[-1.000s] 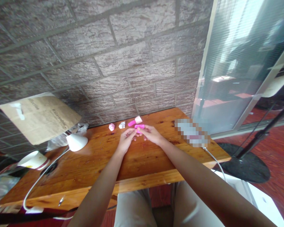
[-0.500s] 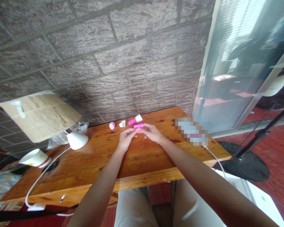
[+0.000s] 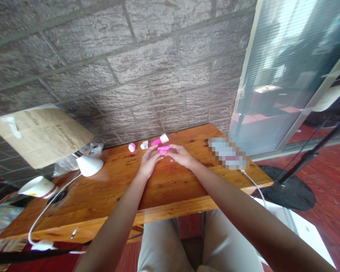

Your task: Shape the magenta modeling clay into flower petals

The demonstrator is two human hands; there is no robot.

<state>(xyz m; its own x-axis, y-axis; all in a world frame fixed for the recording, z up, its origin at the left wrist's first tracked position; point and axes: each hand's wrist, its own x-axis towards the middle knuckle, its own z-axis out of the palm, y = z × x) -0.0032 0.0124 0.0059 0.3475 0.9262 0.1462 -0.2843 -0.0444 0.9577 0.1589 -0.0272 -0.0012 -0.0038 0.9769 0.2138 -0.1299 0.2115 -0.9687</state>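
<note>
Both my hands meet near the back of a wooden table. My left hand and my right hand pinch a small bright pink piece between their fingertips. Just behind it lies another pink stick with a pale cap. To the left of that sit a small white crumpled lump and a small pink lump. What the pink pieces are made of is too small to tell.
A white desk lamp with a thin curved neck stands at the left, by a white cup and a brown paper bag. A blurred-out object with a white cable lies at the right. A brick wall runs behind; a black stand base is on the floor.
The view has tilted slightly, so everything sits a little higher in the picture. My hands stay together on the pink piece with hardly any movement.
</note>
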